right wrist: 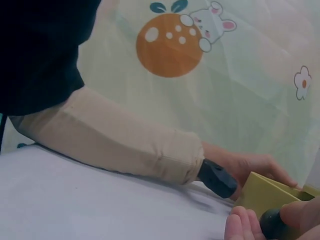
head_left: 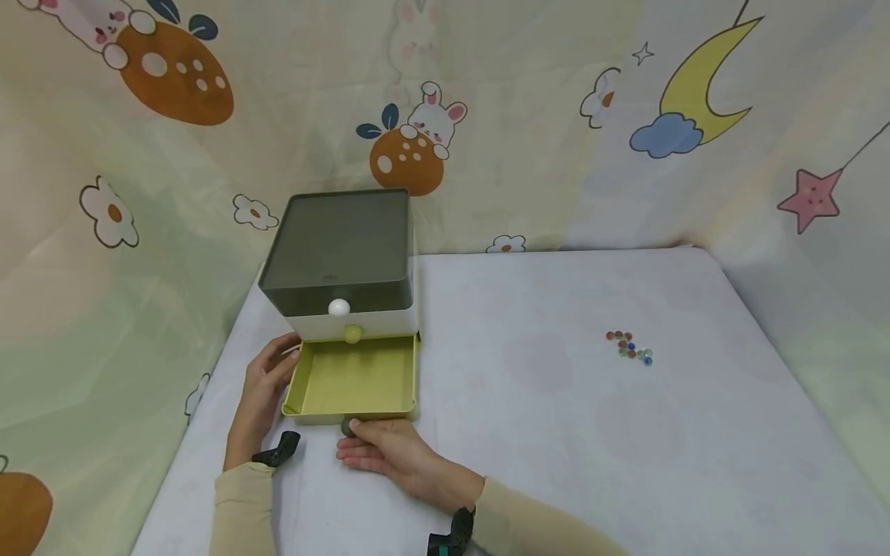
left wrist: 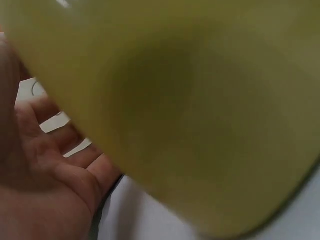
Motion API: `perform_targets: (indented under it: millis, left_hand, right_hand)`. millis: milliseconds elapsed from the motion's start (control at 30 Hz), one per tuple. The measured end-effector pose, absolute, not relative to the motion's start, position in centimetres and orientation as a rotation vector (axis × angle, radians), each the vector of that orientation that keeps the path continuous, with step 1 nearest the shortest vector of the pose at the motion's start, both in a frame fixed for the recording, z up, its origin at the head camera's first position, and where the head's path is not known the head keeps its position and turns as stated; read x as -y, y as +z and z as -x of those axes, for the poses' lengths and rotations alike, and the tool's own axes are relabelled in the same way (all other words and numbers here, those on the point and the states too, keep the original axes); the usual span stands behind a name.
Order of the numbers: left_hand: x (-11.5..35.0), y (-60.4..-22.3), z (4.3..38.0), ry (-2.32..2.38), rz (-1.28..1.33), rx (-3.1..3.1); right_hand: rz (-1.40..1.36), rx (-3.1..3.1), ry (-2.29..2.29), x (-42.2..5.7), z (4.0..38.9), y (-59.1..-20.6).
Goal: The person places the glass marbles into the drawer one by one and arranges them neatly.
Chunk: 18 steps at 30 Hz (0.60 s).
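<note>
A small drawer box (head_left: 341,247) with a dark green top stands at the left of the table. Its lowest drawer (head_left: 358,378), yellow-green with nothing inside, is pulled out toward the person. My right hand (head_left: 406,459) pinches the dark round drawer knob (right wrist: 272,225) between thumb and fingers. Beside the box's left side, close to the drawer, is my left hand (head_left: 267,386), its fingers loosely bent along the side. In the left wrist view, the drawer's yellow-green side (left wrist: 200,125) fills most of the picture. Above the open drawer are a white knob (head_left: 338,307) and a yellow-green knob (head_left: 353,333).
Several small coloured glass beads (head_left: 631,351) lie in a loose group on the right of the white-covered table (head_left: 528,432). A printed curtain (head_left: 514,123) with rabbits, flowers and a moon hangs behind and along the sides.
</note>
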State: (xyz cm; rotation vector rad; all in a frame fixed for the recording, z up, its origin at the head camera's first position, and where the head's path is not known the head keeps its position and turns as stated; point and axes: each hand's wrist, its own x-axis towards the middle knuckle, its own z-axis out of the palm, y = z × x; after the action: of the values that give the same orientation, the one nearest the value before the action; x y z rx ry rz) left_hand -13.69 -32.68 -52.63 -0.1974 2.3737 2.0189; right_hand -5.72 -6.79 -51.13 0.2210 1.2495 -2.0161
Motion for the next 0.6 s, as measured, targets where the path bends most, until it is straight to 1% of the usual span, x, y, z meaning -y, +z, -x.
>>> perform_targets:
  millis: [300, 467, 600]
  left_hand:
    - [32.8, -53.0, 13.7, 2.08, 0.17, -2.355]
    - [33.0, -53.1, 13.7, 2.076, 0.129, -2.366]
    - [33.4, -52.7, 13.5, 1.981, 0.084, -2.356]
  right_hand:
    - [-0.221, -1.26, -2.02, 6.9, 3.9, -51.2]
    - [-0.219, -1.257, -2.021, 6.9, 3.6, -51.2]
    - [-0.224, -1.252, -2.022, 6.8, 3.6, -51.1]
